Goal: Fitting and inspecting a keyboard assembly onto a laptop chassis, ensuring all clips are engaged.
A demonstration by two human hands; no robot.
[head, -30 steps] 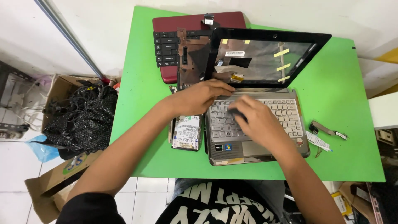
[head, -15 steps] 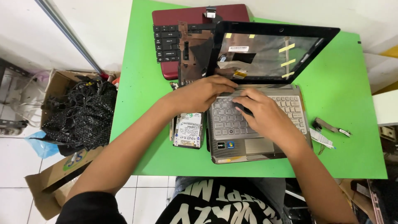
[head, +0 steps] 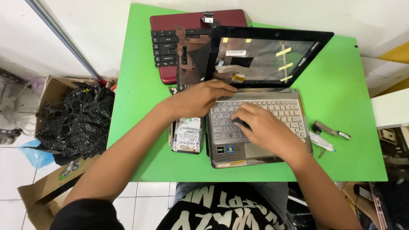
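Observation:
A small silver laptop point(head: 294, 106) lies open on the green table point(head: 349, 85). Its lid point(head: 272, 55) has no screen panel and shows bare backing with yellow tape strips. My left hand point(head: 198, 99) rests at the keyboard's upper left corner, fingertips on the strip below the hinge. My right hand point(head: 264, 130) lies over the middle of the keyboard, its fingers curled around a small dark tool point(head: 241, 124) pressed against the keys. A bare hard drive point(head: 187, 135) lies just left of the laptop, below my left wrist.
A dark red laptop point(head: 191, 21) at the back carries a loose black keyboard point(head: 167, 47) and a brown inner part point(head: 189, 59). A metal hinge piece point(head: 330, 129) and a ribbon cable point(head: 320, 141) lie to the right. A cardboard box of black cables point(head: 72, 121) stands on the floor at left.
My right hand has shifted a little to the left over the keys. My left hand stays at the keyboard's upper left corner. The view has moved slightly.

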